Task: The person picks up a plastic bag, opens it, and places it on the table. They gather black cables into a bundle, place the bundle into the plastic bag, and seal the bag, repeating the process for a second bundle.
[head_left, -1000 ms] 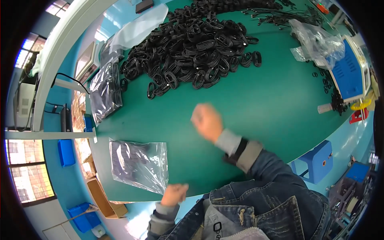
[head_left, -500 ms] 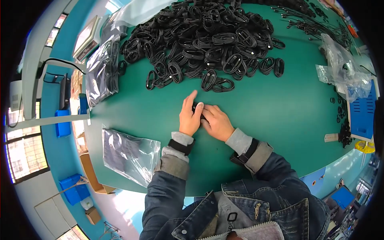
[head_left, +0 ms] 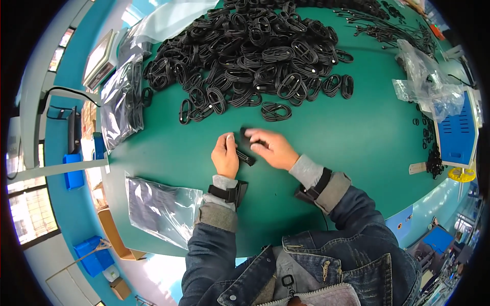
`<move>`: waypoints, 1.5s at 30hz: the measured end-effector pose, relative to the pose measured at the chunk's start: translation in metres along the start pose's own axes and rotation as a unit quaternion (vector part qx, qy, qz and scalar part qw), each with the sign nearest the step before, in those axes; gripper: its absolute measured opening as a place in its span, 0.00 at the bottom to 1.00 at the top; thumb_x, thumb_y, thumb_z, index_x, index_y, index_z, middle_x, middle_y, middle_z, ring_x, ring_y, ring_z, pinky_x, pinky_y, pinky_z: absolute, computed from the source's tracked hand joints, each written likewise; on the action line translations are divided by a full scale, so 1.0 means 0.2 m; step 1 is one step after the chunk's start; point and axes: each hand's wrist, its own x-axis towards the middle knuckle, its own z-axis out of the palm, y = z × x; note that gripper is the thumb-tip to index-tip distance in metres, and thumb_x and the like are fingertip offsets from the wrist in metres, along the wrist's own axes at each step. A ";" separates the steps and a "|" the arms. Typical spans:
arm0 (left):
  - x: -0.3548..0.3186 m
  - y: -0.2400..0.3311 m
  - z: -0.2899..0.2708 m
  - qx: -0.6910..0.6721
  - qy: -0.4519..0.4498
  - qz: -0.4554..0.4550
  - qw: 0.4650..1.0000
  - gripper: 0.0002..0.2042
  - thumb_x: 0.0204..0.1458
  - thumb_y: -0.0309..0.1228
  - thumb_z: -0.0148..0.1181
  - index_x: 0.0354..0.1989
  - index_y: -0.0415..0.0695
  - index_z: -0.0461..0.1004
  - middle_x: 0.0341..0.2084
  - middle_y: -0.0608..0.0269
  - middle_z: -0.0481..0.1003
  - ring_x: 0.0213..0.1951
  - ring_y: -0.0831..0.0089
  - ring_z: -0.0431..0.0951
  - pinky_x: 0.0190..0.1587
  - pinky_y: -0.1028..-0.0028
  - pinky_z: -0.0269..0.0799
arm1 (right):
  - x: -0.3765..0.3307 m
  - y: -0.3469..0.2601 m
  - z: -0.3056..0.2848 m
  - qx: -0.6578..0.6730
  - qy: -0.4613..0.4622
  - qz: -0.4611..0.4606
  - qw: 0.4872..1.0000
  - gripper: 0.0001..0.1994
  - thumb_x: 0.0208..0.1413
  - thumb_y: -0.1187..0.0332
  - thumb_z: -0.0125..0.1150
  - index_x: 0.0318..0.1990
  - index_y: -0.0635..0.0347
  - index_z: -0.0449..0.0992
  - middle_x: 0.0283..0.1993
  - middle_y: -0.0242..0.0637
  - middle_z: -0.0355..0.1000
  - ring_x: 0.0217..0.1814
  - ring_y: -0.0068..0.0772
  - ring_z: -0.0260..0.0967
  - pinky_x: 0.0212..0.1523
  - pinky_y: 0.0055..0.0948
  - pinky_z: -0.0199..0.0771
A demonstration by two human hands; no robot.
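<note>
Both my hands are over the middle of the green table [head_left: 326,137], in front of a big heap of coiled black cables [head_left: 240,61]. My left hand [head_left: 225,157] is closed around a coiled black cable [head_left: 246,157], whose end sticks out toward the right. My right hand [head_left: 274,149] pinches another black coil [head_left: 246,134], blurred by motion, just above and right of the left hand. Beyond the hands, a single coil [head_left: 276,111] lies at the front edge of the heap.
A clear plastic bag with dark contents [head_left: 161,204] lies at the near left, and filled bags [head_left: 122,107] at the far left. Loose cables [head_left: 388,30] spread at the far right, near crumpled clear plastic [head_left: 429,84] and a blue box [head_left: 459,135]. Small black rings [head_left: 427,132] lie along the right edge.
My hands have moved apart, the left one nearer and to the left. A coil from the heap's front edge is gone from its place, and a coil is now in my right hand. The view shifted slightly.
</note>
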 end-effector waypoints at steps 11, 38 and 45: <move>-0.01 -0.06 -0.03 0.004 -0.042 0.140 0.989 0.10 0.54 0.33 0.52 0.33 0.39 0.75 0.25 0.57 0.74 0.28 0.64 0.74 0.37 0.71 0.69 | 0.02 -0.08 -0.15 0.065 -0.155 0.130 0.977 0.13 0.47 0.72 0.56 0.43 0.62 0.69 0.50 0.44 0.67 0.44 0.44 0.67 0.41 0.31 0.70; 0.00 0.03 0.05 0.121 0.067 0.025 0.990 0.14 0.56 0.35 0.45 0.30 0.41 0.76 0.28 0.58 0.75 0.32 0.57 0.73 0.35 0.64 0.67 | -0.10 -0.18 0.02 0.107 -0.071 0.249 0.960 0.23 0.45 0.65 0.64 0.51 0.60 0.69 0.52 0.41 0.69 0.55 0.46 0.65 0.54 0.36 0.65; -0.01 -0.06 -0.04 -0.147 -0.062 0.119 0.980 0.12 0.55 0.27 0.44 0.43 0.39 0.74 0.43 0.52 0.73 0.46 0.55 0.71 0.50 0.66 0.65 | -0.07 -0.18 0.01 0.075 -0.141 0.202 0.966 0.23 0.46 0.60 0.64 0.49 0.61 0.70 0.50 0.42 0.69 0.51 0.46 0.65 0.50 0.36 0.66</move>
